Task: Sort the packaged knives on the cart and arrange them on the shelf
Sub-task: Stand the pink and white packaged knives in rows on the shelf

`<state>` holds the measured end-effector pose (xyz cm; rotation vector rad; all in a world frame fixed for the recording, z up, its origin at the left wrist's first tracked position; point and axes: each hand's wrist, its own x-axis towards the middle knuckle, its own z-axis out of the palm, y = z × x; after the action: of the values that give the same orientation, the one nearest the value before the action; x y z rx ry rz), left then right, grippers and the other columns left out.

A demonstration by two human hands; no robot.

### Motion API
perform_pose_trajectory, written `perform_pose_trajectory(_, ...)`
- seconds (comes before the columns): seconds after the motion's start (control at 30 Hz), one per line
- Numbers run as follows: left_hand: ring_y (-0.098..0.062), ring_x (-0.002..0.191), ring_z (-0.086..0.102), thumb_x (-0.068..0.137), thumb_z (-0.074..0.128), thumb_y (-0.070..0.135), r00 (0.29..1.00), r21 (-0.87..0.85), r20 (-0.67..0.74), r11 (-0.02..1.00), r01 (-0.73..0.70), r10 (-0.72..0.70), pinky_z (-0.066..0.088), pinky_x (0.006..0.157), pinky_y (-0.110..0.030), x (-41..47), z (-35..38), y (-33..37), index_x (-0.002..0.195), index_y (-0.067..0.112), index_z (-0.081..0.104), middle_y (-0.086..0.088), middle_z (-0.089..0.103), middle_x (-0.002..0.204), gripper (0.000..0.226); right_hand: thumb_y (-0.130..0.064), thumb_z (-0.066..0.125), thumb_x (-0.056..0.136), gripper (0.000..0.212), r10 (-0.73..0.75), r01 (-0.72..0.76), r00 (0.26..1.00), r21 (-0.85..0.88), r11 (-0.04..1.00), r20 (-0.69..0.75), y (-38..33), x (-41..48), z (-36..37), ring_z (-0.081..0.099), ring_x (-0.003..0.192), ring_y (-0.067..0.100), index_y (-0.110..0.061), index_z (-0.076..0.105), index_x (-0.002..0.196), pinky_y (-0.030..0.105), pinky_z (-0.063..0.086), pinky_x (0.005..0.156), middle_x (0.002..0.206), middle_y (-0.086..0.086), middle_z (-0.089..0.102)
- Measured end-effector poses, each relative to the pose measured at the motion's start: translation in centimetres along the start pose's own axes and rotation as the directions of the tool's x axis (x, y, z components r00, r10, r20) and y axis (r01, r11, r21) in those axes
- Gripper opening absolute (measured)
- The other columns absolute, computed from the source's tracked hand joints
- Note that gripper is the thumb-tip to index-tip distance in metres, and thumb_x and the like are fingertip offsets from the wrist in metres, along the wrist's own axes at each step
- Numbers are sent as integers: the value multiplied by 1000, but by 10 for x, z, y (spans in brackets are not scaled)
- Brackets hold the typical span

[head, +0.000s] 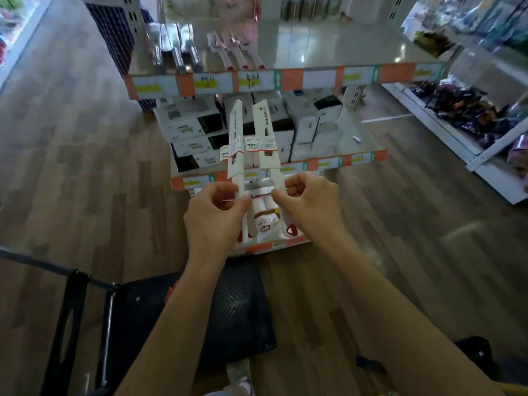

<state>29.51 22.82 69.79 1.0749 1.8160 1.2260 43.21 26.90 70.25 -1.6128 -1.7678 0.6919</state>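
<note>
My left hand (215, 208) pinches the handle of a white packaged knife (236, 144) that stands upright in a white card sleeve. My right hand (307, 198) grips the handle of a second white packaged knife (267, 138), its red-tipped handle end showing below the fist. Both knives point up and away, side by side, in front of the middle shelf. The top shelf (314, 77) holds dark-handled packaged knives (177, 57) at its left and pink-white ones (237, 51) beside them. The black cart (160, 318) is below my arms.
The middle shelf (363, 157) carries stacked white and black boxes (308, 124). A lower shelf (265, 247) has white packets. Another rack (485, 155) with dark bagged goods stands to the right. Wooden floor lies on both sides of the shelving.
</note>
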Motion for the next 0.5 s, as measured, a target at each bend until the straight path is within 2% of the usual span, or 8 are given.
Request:
perform_pose_trajectory(0.1, -5, 84, 61, 79, 69, 22, 999, -6, 6, 999, -36, 36, 55, 77, -28, 40, -1, 15, 94, 24, 59, 9, 63, 90, 18, -33, 67, 80, 23, -7, 8, 1000, 2, 1000, -22, -14, 36, 7, 57, 69, 5, -12, 64, 89, 21, 52, 70, 74, -7, 60)
perform_pose_trajectory(0.3, -12, 84, 63, 79, 70, 23, 996, -29, -1, 996, -86, 86, 56, 79, -40, 105, 2, 44, 94, 25, 58, 11, 61, 85, 19, -31, 67, 79, 23, -13, 11, 997, -21, 1000, -76, -31, 97, 12, 61, 74, 12, -11, 65, 89, 30, 54, 74, 74, -5, 61)
perform_pose_trajectory(0.4, -6, 76, 60, 79, 70, 21, 996, -47, -9, 995, -90, 90, 56, 75, -32, 129, 10, 56, 96, 21, 60, 12, 59, 80, 20, -30, 67, 79, 22, -13, 11, 995, -19, 1000, -97, -33, 125, 11, 61, 76, 13, -10, 66, 90, 29, 54, 74, 74, -4, 61)
perform_pose_trajectory(0.5, -10, 83, 63, 78, 71, 22, 996, -54, -29, 995, -85, 84, 55, 83, -35, 155, 20, 66, 93, 23, 60, 9, 63, 85, 19, -30, 67, 79, 21, -20, 18, 995, -29, 999, -96, -31, 154, 8, 56, 70, 8, -12, 65, 88, 22, 50, 68, 68, -10, 56)
